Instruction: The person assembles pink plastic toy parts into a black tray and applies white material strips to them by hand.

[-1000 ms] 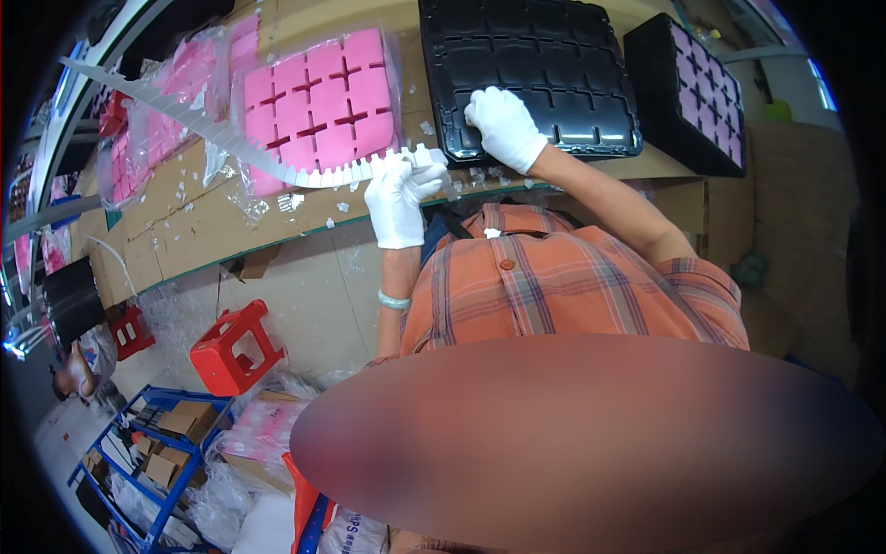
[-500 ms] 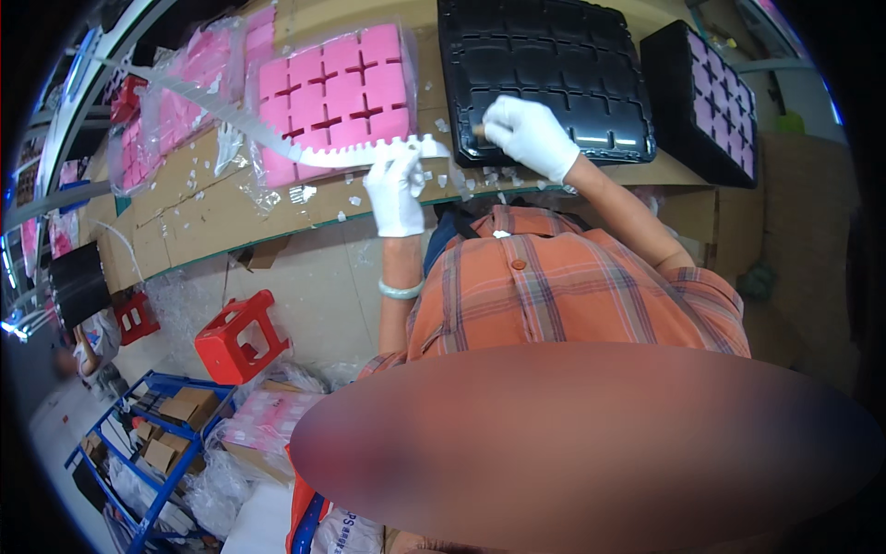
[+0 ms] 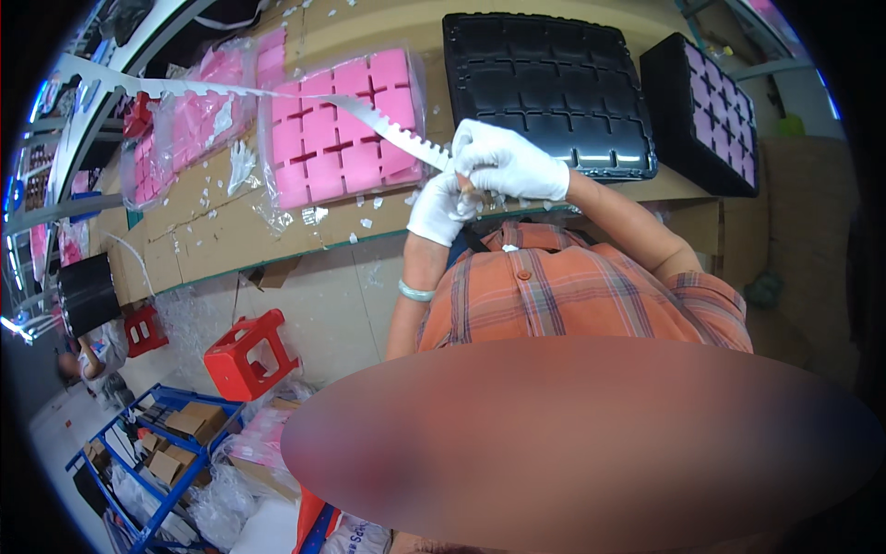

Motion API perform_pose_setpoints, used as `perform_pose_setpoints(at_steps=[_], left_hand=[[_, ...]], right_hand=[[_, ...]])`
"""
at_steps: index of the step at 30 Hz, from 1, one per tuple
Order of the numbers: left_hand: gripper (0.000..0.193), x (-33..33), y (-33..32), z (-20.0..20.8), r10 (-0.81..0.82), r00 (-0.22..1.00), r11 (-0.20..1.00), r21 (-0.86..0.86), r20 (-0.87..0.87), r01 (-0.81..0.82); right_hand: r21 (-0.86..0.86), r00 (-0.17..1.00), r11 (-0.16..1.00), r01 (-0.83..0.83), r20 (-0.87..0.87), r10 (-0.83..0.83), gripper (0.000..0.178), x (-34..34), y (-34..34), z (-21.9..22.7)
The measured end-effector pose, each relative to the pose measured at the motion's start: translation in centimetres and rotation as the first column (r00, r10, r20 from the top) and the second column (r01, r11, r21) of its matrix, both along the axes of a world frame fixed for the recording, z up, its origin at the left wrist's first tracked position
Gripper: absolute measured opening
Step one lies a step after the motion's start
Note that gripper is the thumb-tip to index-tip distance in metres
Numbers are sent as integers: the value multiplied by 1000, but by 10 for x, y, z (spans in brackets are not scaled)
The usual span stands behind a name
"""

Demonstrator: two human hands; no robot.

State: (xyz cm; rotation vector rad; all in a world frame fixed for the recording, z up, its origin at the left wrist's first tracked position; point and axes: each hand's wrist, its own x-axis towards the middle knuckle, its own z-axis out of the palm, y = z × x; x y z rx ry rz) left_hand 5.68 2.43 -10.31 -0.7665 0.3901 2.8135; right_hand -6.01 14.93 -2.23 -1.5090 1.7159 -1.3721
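A long white strip point(image 3: 388, 129) with a notched edge curves from the far left over the table to my hands. My left hand point(image 3: 437, 212), in a white glove, is closed on its near end. My right hand point(image 3: 519, 164), gloved too, meets the left one there with its fingers pinched together. A small brownish patch point(image 3: 467, 187) shows between the hands; whether it is a bare fingertip or a held piece I cannot tell. Just beyond my right hand lies a black molded tray point(image 3: 554, 97) with cross-shaped grooves. Pink foam point(image 3: 346, 120) with cross-shaped slots, in clear plastic, lies left of it.
A black box point(image 3: 678, 115) with pink slotted foam stands at the right. More wrapped pink foam point(image 3: 208, 111) lies farther left. White scraps litter the cardboard-covered table point(image 3: 198, 245). Behind the table edge are a red stool point(image 3: 249, 355), a blue cart point(image 3: 152, 503) and another person point(image 3: 101, 355).
My right hand has come from the black tray down and left to my left hand. The left hand has shifted right and slightly nearer, drawing the strip's end along.
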Motion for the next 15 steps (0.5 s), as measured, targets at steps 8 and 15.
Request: perform_pose_setpoints(at_steps=[8,15], left_hand=[[19,-12,-12,-11,229,966,780,-570,-123,-258],[18,5,-30,-15,376,903,839,-336,-210,-427]], right_hand=[[92,533,577,812,-520,-667,18,-195,-45,-95],[162,510,582,797,-696,-506,14,-216,-63,-102]])
